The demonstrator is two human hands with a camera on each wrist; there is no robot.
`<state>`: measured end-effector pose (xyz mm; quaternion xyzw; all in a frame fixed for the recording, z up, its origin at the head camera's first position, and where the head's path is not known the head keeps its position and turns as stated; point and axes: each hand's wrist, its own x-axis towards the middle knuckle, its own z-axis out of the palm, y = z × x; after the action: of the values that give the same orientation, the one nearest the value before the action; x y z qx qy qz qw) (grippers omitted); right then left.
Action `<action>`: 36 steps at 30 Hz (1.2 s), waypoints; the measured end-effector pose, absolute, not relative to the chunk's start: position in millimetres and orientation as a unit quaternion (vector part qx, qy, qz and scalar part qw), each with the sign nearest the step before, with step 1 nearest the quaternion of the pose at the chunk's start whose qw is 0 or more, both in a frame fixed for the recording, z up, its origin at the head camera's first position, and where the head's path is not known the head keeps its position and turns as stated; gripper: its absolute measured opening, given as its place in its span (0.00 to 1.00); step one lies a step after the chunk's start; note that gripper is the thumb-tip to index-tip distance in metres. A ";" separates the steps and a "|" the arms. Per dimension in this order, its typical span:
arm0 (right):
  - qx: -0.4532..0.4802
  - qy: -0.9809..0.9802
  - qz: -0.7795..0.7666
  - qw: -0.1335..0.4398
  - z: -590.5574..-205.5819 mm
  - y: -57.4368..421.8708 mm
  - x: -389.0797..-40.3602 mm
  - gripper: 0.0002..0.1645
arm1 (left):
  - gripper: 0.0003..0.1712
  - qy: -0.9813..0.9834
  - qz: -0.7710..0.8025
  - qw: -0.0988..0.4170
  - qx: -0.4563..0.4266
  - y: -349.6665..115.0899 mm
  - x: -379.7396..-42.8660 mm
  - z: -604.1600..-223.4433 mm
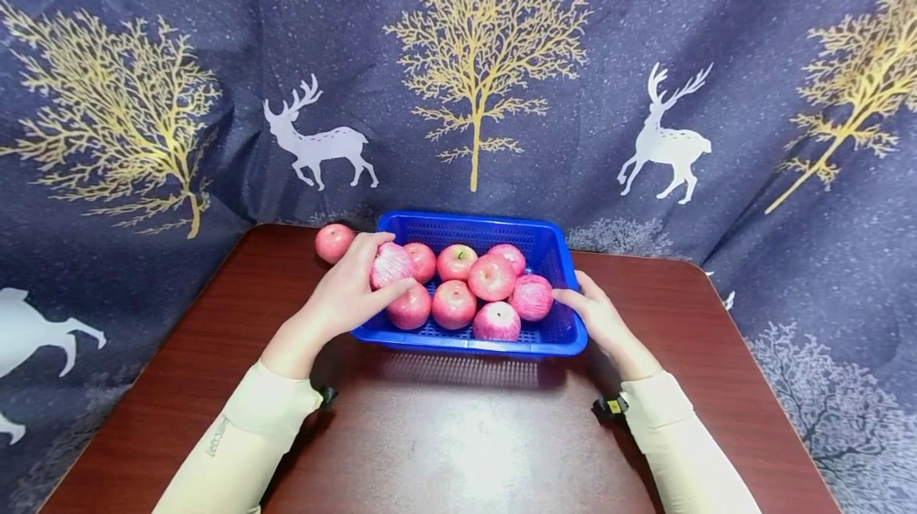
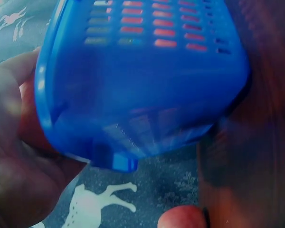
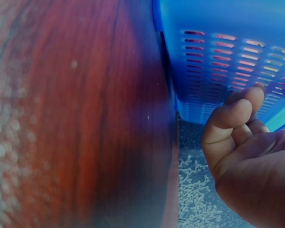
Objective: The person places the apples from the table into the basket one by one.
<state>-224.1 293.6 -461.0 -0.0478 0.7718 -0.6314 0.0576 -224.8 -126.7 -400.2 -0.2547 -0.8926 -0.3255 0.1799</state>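
Note:
A blue plastic basket [image 1: 473,345] with slotted walls stands on the table, holding several red apples. At its left end my left hand [image 1: 345,287] grips a streaked pink-red apple [image 1: 392,266] just over the rim, thumb toward me and fingers on the far side. In the left wrist view this apple [image 2: 31,121] shows partly between the palm and the basket wall [image 2: 133,80]. My right hand [image 1: 605,323] holds the basket's right rim, its thumb over the edge and its fingers [image 3: 228,116] curled against the outer wall. One more apple [image 1: 333,243] sits outside, behind the left hand.
The brown wooden table [image 1: 444,426] has its far edge close behind the basket. Beyond it hangs a dark blue cloth [image 1: 544,156] printed with deer and golden trees. A dark strap [image 1: 610,408] is on the right wrist.

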 end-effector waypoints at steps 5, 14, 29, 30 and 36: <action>-0.050 0.769 -0.635 0.056 -458.8 293.0 -223.0 0.32 | 0.43 -0.896 -0.317 0.159 -0.267 -117.2 -222.1 -405.4; -0.051 0.778 -0.624 0.057 -458.5 291.0 -223.8 0.33 | 0.45 -0.904 -0.294 0.132 -0.282 -108.5 -218.7 -413.4; -0.046 0.782 -0.619 0.060 -460.0 293.1 -224.6 0.33 | 0.47 -0.918 -0.232 0.122 -0.298 -102.7 -216.3 -415.3; -0.045 0.781 -0.620 0.060 -459.8 293.1 -224.4 0.33 | 0.47 -0.917 -0.231 0.123 -0.301 -101.8 -215.9 -415.0; -0.047 0.777 -0.625 0.059 -459.5 292.7 -223.0 0.33 | 0.44 -0.912 -0.221 0.126 -0.321 -94.8 -213.7 -414.6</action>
<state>-223.0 292.7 -459.5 -0.0467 0.7768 -0.6252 0.0588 -213.7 -94.8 -414.6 -0.3214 -0.9121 -0.2211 0.1258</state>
